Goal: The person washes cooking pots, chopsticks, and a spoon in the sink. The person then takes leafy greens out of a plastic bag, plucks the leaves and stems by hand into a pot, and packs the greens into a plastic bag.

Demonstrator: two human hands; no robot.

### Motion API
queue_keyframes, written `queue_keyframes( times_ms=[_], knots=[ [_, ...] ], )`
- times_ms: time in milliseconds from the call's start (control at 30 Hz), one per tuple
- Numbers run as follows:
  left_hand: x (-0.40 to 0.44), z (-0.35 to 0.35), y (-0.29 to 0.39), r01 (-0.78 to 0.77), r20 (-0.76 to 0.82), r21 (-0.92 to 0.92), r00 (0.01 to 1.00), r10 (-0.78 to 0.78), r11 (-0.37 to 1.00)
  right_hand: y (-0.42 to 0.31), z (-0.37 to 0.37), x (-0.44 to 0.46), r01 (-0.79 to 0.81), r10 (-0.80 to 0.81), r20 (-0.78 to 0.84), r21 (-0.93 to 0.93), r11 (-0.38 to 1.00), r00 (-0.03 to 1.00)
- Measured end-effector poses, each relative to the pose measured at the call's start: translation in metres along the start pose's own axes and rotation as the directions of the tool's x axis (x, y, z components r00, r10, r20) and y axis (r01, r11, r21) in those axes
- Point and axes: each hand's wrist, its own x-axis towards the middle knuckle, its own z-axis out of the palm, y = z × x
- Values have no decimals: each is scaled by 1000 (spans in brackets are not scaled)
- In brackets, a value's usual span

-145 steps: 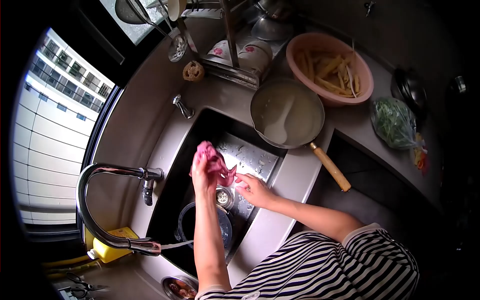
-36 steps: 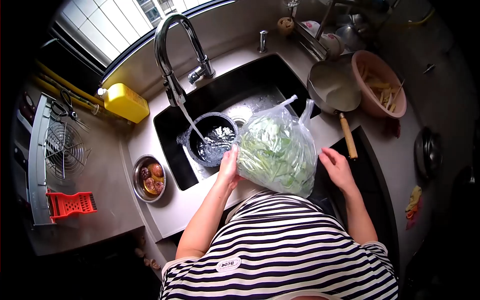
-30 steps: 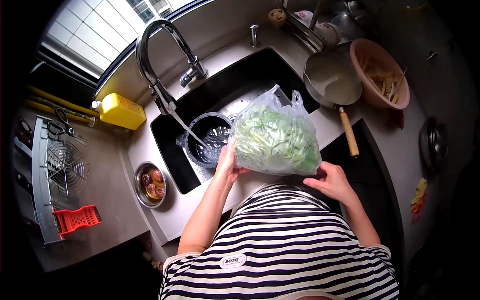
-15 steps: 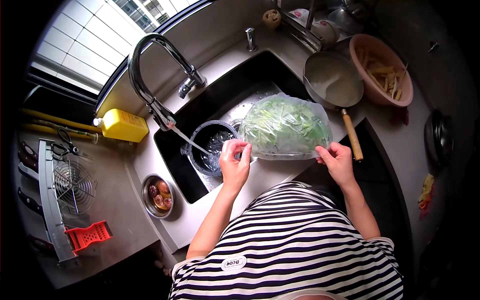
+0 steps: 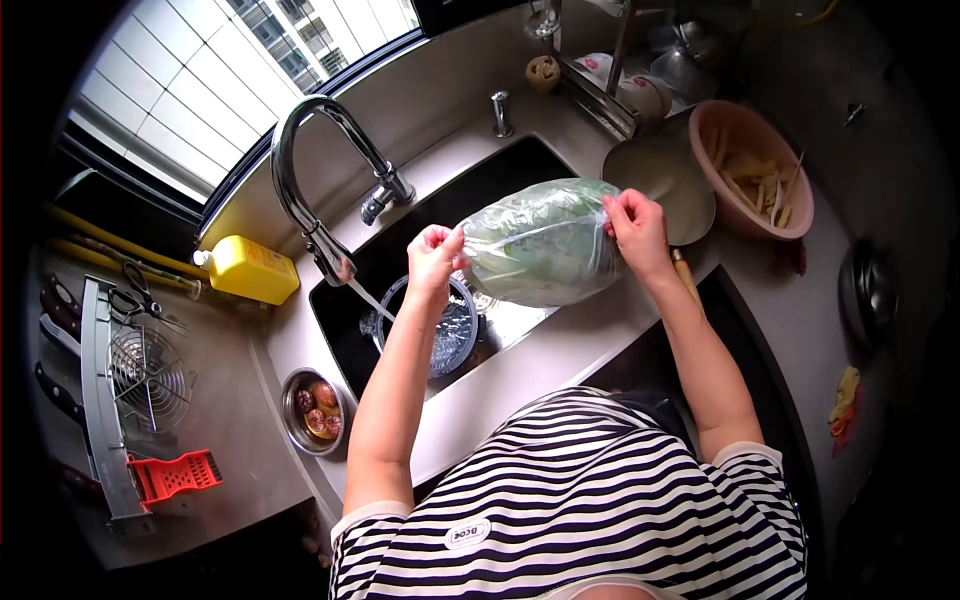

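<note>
A clear plastic bag of green leaves [image 5: 543, 245] hangs over the right part of the black sink [image 5: 440, 215]. My left hand [image 5: 437, 262] pinches its left end, and my right hand [image 5: 634, 232] pinches its upper right corner. Below and beside my left wrist, a dark pot [image 5: 455, 335] of water stands in the sink, partly hidden by my forearm. Water runs from the faucet [image 5: 328, 255] towards that pot.
Right of the sink are a pan [image 5: 665, 185] of cloudy liquid and a pink basin [image 5: 750, 215] of pale strips. On the left stand a yellow bottle [image 5: 252, 270], a metal bowl [image 5: 312, 410], a red grater [image 5: 177, 476], scissors [image 5: 137, 295] and several knives.
The pink thing is out of my hands and the bag of greens is in them. Over the last second the bag has risen and turned, and my right hand has closed on it.
</note>
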Motion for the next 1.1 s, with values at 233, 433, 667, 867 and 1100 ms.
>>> queue_keyframes(
  times_ms=[233, 433, 667, 867, 1100],
  knots=[
    [46, 14, 49, -217, 142, 300, 973, 181, 929, 5, 17, 51, 122, -117, 35, -193, 974, 993],
    [64, 14, 83, -251, 25, 234, 967, 253, 939, -14, 18, 78, 116, -114, -38, 60, 991, 993],
    [79, 9, 102, -295, -14, 297, 950, 313, 908, -24, 23, 94, 166, -165, 74, -9, 986, 984],
    [88, 9, 128, -487, -36, 328, 850, 526, 809, -55, 27, 104, 289, -292, -4, 168, 943, 956],
    [77, 28, 169, -550, -28, 336, 806, 592, 764, -88, 23, 118, 376, -375, 54, -6, 927, 926]
  ],
)
